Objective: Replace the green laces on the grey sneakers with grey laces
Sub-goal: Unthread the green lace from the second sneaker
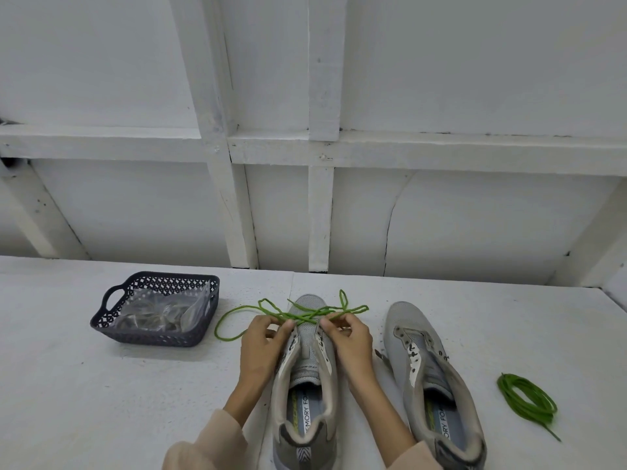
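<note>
At the left of the frame a dark lattice basket [101, 322] sits on the white worktop [101, 401], holding clear plastic bags [163, 313] whose contents cannot be made out. Just right of it, a green lace [298, 316] loops loosely across the toe of the grey sneaker [307, 364] in the lower middle, one loop trailing onto the worktop toward the basket. The left hand [263, 344] lies along that sneaker's left side, its grip pinching the lace near the front eyelets. The right hand [349, 340] mirrors it on the right side, its grip also pinching the lace. Further right stands the second grey sneaker [405, 322], toe pointing away. At the lower right lies a coiled green lace [512, 400], apart from both shoes.
</note>
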The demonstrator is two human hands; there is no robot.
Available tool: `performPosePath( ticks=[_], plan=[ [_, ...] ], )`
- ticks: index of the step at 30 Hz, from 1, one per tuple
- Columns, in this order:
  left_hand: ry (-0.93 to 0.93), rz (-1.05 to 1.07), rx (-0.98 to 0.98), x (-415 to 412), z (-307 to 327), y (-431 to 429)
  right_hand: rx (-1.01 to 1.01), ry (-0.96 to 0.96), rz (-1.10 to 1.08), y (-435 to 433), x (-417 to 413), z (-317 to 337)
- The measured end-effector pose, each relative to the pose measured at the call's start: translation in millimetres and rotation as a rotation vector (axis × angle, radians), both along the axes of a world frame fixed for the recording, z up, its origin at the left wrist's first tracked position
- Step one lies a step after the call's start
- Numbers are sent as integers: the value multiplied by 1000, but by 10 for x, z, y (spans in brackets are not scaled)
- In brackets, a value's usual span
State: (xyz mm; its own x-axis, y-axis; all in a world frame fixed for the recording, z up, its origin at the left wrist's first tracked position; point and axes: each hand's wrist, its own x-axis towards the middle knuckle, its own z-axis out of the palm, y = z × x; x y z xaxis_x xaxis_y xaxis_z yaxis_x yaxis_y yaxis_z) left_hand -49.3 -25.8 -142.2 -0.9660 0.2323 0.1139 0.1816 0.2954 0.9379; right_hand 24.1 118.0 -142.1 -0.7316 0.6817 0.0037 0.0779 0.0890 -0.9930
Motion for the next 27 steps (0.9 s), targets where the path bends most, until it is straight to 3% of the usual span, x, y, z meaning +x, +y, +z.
performPosePath(
  ticks=[2, 6, 13, 17, 23, 27],
  plan=[
    [18, 14, -35, -27, 5, -1, 20, -17, 5, 21, -22, -3],
    [-116, 112, 162, -12, 48, 0, -108, 43, -70, 34, -12, -73],
    [-2, 16, -5, -12, 24, -9, -35, -1, -4, 35, -26, -23],
    [-103, 105, 152, 12, 68, 1, -103, 37, -114, 42, -24, -102],
    [21, -4, -38, 4, 55, 15, -18, 12, -17, -11, -18, -45],
    [-96, 96, 129, 0, 90, -3, -122, 61, -130, 31, -35, -91]
  ],
)
